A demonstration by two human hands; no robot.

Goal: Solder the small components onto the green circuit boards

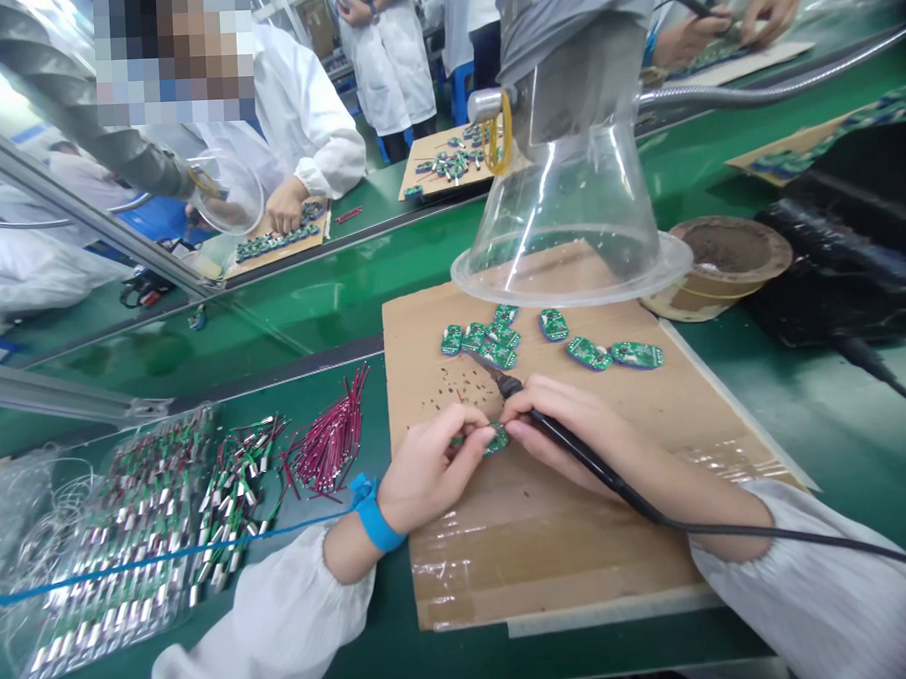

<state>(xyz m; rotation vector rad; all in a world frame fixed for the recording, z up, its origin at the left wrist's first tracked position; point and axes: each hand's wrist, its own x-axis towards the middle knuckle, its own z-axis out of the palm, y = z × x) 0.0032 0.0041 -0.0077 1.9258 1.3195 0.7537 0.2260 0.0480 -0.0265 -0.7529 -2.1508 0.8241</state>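
Both sets of fingers [469, 457] pinch one green board [496, 440].

Near furniture: a matte green tabletop [848, 437] is spread across the foreground.
Middle: a glossy green strip [331, 297] is set between the near and far work places.
Far side: a second green tabletop [376, 198] is placed beyond it.
Framework: a slanting silver metal bar [72, 199] is seen at left.
Overhead: a clear conical plastic hood [567, 199] is hung above the near tabletop; at upper left, a grey ribbed hose [74, 106] is seen.
Seating: a blue stool [461, 94] is partly hidden at the back.
Light: white glare is shown at upper left.
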